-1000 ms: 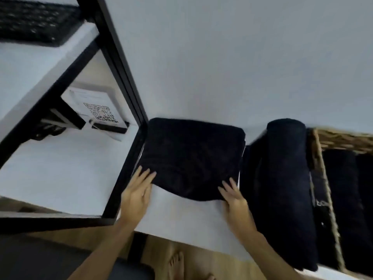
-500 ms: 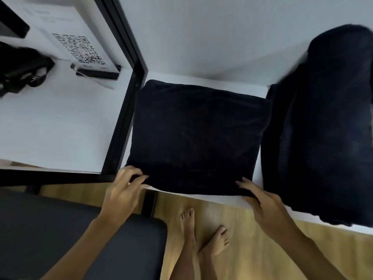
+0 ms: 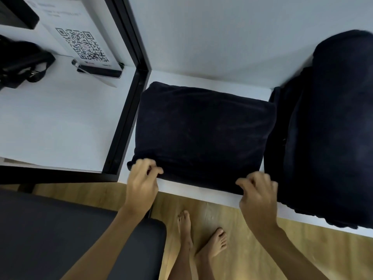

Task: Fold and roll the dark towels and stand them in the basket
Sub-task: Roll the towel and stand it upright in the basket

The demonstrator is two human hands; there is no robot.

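Note:
A dark folded towel point(image 3: 203, 134) lies flat as a square on the white table point(image 3: 201, 196), its near edge close to the table's front. My left hand point(image 3: 142, 184) pinches the towel's near left corner with curled fingers. My right hand point(image 3: 258, 190) grips the near right corner the same way. To the right, a big heap of dark towels point(image 3: 331, 128) rises against the wall. The basket is out of view.
A black-framed white shelf point(image 3: 125, 110) stands at the left, holding a QR-code sign point(image 3: 82, 43) and a black strapped device point(image 3: 22, 63). A dark padded seat point(image 3: 60, 235) is below left. Wooden floor and my bare feet point(image 3: 201, 237) show under the table's edge.
The view tilted down and closer. Both hands went from lying flat by the towel's near edge to curling round its near corners. The basket has left the view.

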